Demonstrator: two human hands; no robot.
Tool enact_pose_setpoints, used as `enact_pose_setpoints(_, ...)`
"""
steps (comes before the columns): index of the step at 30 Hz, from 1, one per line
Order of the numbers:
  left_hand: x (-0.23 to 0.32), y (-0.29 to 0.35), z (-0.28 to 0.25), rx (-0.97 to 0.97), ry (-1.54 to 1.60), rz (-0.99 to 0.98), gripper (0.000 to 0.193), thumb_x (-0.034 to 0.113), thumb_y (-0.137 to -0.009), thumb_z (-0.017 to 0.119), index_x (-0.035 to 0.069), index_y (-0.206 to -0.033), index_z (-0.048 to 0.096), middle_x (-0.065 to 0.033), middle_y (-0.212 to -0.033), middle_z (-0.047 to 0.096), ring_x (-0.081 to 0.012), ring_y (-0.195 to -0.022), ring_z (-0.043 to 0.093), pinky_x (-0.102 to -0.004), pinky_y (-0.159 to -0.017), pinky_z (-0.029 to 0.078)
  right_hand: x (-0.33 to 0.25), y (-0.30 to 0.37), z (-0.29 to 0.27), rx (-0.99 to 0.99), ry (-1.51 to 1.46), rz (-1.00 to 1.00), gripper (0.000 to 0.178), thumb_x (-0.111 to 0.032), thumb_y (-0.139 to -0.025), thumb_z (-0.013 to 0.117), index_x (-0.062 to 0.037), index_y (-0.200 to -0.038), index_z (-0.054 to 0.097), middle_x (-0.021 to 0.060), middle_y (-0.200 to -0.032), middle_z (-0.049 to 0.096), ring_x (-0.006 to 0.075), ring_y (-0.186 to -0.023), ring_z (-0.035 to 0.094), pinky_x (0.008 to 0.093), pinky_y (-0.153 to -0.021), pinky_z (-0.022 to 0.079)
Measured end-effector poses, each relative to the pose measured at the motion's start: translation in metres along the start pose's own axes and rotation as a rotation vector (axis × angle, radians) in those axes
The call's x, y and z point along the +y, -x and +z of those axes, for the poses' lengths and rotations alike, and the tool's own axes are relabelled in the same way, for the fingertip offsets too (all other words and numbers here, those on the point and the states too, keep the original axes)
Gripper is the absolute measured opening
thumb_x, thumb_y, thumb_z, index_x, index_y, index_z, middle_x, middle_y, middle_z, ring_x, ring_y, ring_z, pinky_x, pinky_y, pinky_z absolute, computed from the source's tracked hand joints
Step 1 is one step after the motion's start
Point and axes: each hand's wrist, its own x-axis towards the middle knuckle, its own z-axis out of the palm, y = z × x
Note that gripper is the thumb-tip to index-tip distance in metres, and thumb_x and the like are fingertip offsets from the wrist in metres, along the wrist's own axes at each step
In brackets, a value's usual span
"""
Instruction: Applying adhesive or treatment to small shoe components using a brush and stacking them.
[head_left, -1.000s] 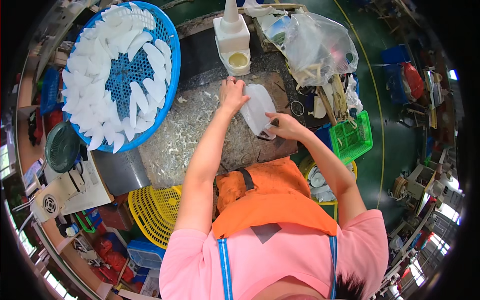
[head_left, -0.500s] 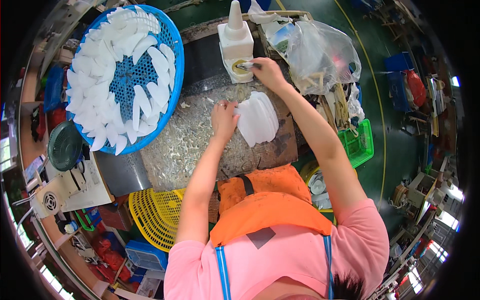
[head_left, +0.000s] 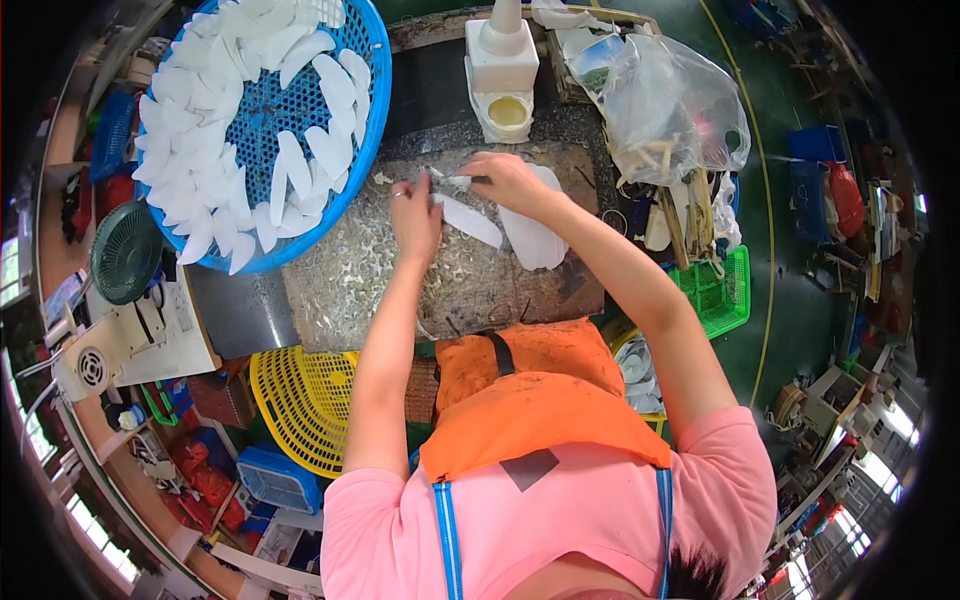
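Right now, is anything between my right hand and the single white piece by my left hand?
Nothing visible blocks it. Your right hand holds a small tool near the upper end of the piece, where your left hand is. The stack lies to the right, not between.

Board (head_left: 335,285) leaves room leftward until blue basket (head_left: 265,115).

— What sort of place is this?
— A workshop: a scuffed board (head_left: 335,300) in the middle, a heaped basket (head_left: 381,95) far left.
— And around it?
— Green floor (head_left: 730,365) with a yellow line (head_left: 769,220) right, crammed shelves (head_left: 105,472) left.
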Motion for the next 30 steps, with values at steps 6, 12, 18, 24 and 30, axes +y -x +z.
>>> enact_pose_setpoints(6, -0.009, 0.010, -0.023, 0.072, -0.002, -0.206, 0.046, 0.007, -0.069, 0.068, 0.002, -0.112, 0.052, -0.0177, -0.103, 0.056, -0.0350, -0.095, 0.055, -0.0429, -0.076, 0.044, -0.010, -0.021, 0.026, -0.185, -0.029, -0.264, 0.040, 0.001, -0.065, 0.065, -0.0063, -0.104, 0.066, 0.0092, -0.111, 0.061, 0.0296, -0.102, 0.058, 0.0400, -0.082, 0.048)
enact_pose_setpoints(12, -0.036, 0.033, -0.035, -0.193, 0.040, -0.356, 0.023, 0.013, -0.070, 0.069, 0.004, -0.089, 0.061, -0.0101, -0.080, 0.061, -0.0312, -0.078, 0.059, -0.0421, -0.067, 0.045, -0.010, -0.013, 0.027, -0.405, 0.085, -0.374, 0.041, 0.002, -0.067, 0.064, -0.0090, -0.107, 0.065, 0.0080, -0.114, 0.060, 0.0276, -0.103, 0.058, 0.0395, -0.079, 0.049)
enact_pose_setpoints(18, -0.051, 0.044, -0.054, -0.046, 0.138, -0.353, 0.021, 0.011, -0.072, 0.066, 0.005, -0.093, 0.064, -0.0124, -0.080, 0.061, -0.0306, -0.079, 0.060, -0.0400, -0.068, 0.046, 0.002, 0.032, -0.010, -0.607, 0.150, -0.560, 0.026, -0.004, -0.070, 0.062, -0.0095, -0.095, 0.066, 0.0089, -0.098, 0.064, 0.0296, -0.091, 0.061, 0.0400, -0.075, 0.049)
enact_pose_setpoints(24, -0.075, 0.031, -0.026, 0.084, 0.055, -0.292, 0.019, 0.010, -0.076, 0.060, 0.004, -0.094, 0.064, -0.0150, -0.085, 0.061, -0.0325, -0.083, 0.060, -0.0414, -0.073, 0.047, -0.039, -0.050, 0.024, -0.643, 0.180, -0.068, 0.018, -0.010, -0.075, 0.060, -0.0079, -0.091, 0.069, 0.0119, -0.088, 0.066, 0.0316, -0.085, 0.061, 0.0399, -0.071, 0.048)
enact_pose_setpoints(30, -0.040, 0.013, -0.023, -0.052, -0.032, -0.273, 0.028, 0.019, -0.069, 0.071, 0.006, -0.093, 0.064, -0.0167, -0.091, 0.060, -0.0348, -0.092, 0.056, -0.0426, -0.078, 0.045, -0.005, -0.023, 0.029, -0.424, 0.101, -0.282, 0.035, -0.002, -0.069, 0.062, -0.0084, -0.103, 0.065, 0.0102, -0.105, 0.060, 0.0311, -0.093, 0.059, 0.0387, -0.080, 0.048)
